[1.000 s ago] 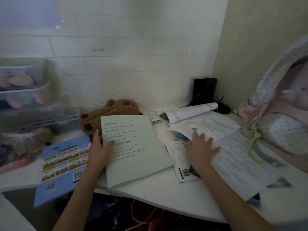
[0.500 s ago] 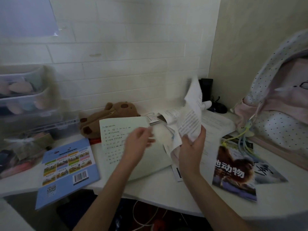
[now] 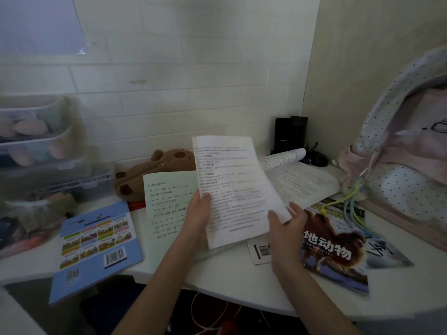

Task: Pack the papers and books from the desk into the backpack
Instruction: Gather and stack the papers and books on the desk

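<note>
Both hands hold a white printed sheet (image 3: 232, 189) up above the desk. My left hand (image 3: 197, 213) grips its left edge and my right hand (image 3: 285, 226) its lower right corner. Under it lies a pale green handwritten notebook (image 3: 167, 201). An animal magazine (image 3: 336, 245) lies to the right, a blue book (image 3: 94, 245) hangs over the left desk edge. More printed papers (image 3: 302, 182) lie at the back right. The pink dotted backpack (image 3: 406, 153) stands open at the far right.
A brown plush pencil case (image 3: 154, 172) lies behind the notebook. Clear plastic drawers (image 3: 36, 146) stand at the left. A black device (image 3: 290, 134) with cables sits in the back corner. A barcode slip (image 3: 260, 251) lies near the white desk's front edge (image 3: 229, 284).
My right hand lifted a sheet off the right-hand pile, uncovering the animal magazine. My left hand left the green notebook and took the sheet's left edge; the sheet is now flattened out.
</note>
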Action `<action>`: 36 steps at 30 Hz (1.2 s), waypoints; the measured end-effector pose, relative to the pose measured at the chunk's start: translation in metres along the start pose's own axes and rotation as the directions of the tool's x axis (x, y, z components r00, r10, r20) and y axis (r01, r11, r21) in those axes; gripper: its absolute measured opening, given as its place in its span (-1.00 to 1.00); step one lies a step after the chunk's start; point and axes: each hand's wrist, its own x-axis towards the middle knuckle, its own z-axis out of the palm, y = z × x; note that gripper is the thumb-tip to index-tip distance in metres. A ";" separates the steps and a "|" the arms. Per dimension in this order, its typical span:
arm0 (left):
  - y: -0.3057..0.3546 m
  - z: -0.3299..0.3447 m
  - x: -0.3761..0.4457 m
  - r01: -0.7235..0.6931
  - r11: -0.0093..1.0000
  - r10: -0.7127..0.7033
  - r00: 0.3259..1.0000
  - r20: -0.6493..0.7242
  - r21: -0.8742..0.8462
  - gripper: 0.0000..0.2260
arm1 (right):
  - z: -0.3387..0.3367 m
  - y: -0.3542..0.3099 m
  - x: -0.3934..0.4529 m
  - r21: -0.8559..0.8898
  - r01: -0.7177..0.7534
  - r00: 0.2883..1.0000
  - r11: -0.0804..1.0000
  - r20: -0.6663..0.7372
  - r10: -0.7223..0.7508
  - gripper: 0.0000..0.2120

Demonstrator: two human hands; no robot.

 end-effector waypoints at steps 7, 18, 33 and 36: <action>0.006 -0.056 0.003 0.112 0.992 -0.111 0.994 0.023 -0.057 -0.73 | 0.011 -0.023 0.039 -0.373 -0.039 0.907 0.927 0.377 0.189 -0.55; -0.033 -0.117 0.012 -0.023 0.519 0.453 0.855 -0.252 0.855 -0.73 | 0.085 0.028 0.026 -0.725 0.392 0.868 0.567 0.495 0.031 -0.74; -0.032 -0.110 0.051 0.058 0.644 0.205 0.947 -0.246 0.763 -0.45 | 0.066 0.024 0.042 -0.679 0.579 0.789 0.451 0.607 -0.100 -0.53; -0.014 -0.091 0.041 -0.087 0.651 0.430 0.861 -0.271 0.754 -0.39 | 0.041 0.013 0.076 -0.766 0.584 0.812 0.271 0.541 -0.221 -0.47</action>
